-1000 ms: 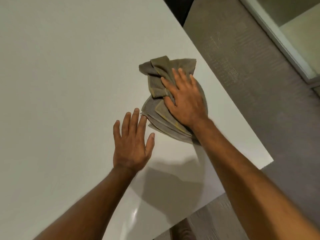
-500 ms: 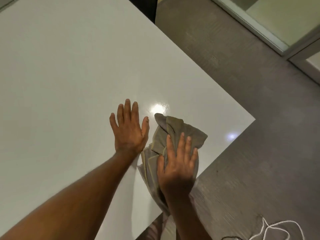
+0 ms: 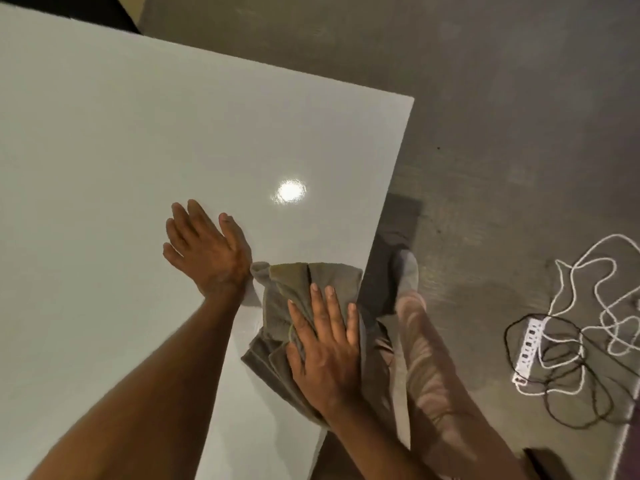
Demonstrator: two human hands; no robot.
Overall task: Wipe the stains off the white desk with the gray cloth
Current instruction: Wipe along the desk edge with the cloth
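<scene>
The crumpled gray cloth [image 3: 294,299] lies on the white desk [image 3: 138,150] right at its right edge. My right hand [image 3: 322,351] presses flat on top of the cloth, fingers spread and pointing away from me. Just left of the cloth, my left hand [image 3: 204,247] rests palm-down on the bare desk, fingers together, almost touching the cloth's far corner. A bright lamp reflection [image 3: 290,191] shines on the desk beyond the hands. I cannot make out any stains on the surface.
The desk's right edge [image 3: 388,220] runs diagonally close beside the cloth; grey floor lies beyond. My leg and foot [image 3: 408,271] show below the edge. A white power strip [image 3: 528,348] with tangled white and black cables lies on the floor at right.
My right hand has dragged the cloth from farther out on the desk back toward me along the right edge. The view has turned right, and the power strip and cables have come into sight.
</scene>
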